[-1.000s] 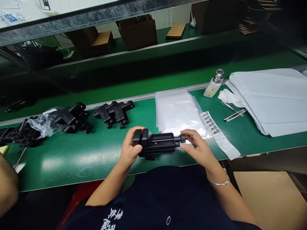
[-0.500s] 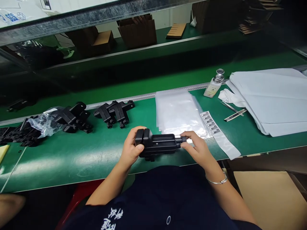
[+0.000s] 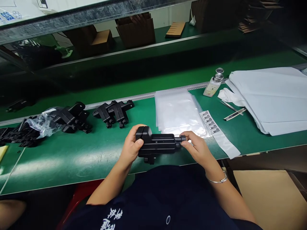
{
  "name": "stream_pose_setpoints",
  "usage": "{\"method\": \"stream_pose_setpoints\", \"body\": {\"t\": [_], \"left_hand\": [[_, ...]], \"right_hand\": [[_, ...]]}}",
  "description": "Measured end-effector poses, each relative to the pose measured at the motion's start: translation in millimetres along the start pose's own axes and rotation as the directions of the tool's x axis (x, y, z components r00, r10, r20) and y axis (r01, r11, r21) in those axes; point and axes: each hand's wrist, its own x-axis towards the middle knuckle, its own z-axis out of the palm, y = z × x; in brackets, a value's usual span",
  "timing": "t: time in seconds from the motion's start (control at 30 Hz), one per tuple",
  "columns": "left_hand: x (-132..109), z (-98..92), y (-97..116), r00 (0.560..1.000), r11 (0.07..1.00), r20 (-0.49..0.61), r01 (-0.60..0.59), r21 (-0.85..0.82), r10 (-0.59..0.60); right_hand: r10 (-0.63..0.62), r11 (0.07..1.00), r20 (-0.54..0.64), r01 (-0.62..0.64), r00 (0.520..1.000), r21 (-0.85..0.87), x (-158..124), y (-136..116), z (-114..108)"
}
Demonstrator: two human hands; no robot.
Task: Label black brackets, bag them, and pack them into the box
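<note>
Between my hands, near the front edge of the green bench, is a black plastic bracket (image 3: 158, 143) with a rounded block on its left end. My left hand (image 3: 132, 145) is closed round that block, thumb on the side facing me. On the right end a short rod ends in a small black knob (image 3: 183, 138). My right hand (image 3: 195, 146) pinches this knob between thumb and fingertips. A smaller black part (image 3: 150, 159) juts out below the bracket. Just beyond lies a stack of clear plastic bags (image 3: 175, 110).
Similar black brackets (image 3: 115, 113) lie at the left, with more (image 3: 72, 118) beside a crumpled plastic bag (image 3: 45, 123). To the right are a label strip (image 3: 219, 135), a pump bottle (image 3: 213, 84), a craft knife (image 3: 235, 114), tweezers and white sheets (image 3: 275, 99).
The bracket has rolled slightly in my hands, so its slotted top shows less and the part underneath shows more. Both hands keep their hold in nearly the same place.
</note>
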Motion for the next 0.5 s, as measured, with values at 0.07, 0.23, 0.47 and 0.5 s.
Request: {"method": "stream_pose_setpoints", "body": {"t": [0.07,0.23,0.47,0.5], "left_hand": [[0.4,1.5,2.0,0.999,0.998,-0.011,0.048,-0.035,-0.049],[2.3,4.5,3.2,0.975,0.969,-0.037,0.214,-0.124,-0.220],[2.6,7.4,4.3,0.926,0.912,-0.032,0.364,-0.189,-0.377],[2.7,8.0,5.5,0.925,0.912,-0.036,0.365,-0.189,-0.378]], "right_hand": [[-0.033,0.999,-0.027,0.032,0.999,-0.025,0.8,1.0,2.3],[-0.078,0.996,-0.045,0.077,0.996,-0.034,-0.3,3.3,6.7],[-0.067,0.997,-0.072,0.063,0.995,-0.045,2.5,1.1,5.1],[-0.056,0.998,-0.073,0.053,0.996,-0.041,2.8,0.9,5.0]]}}
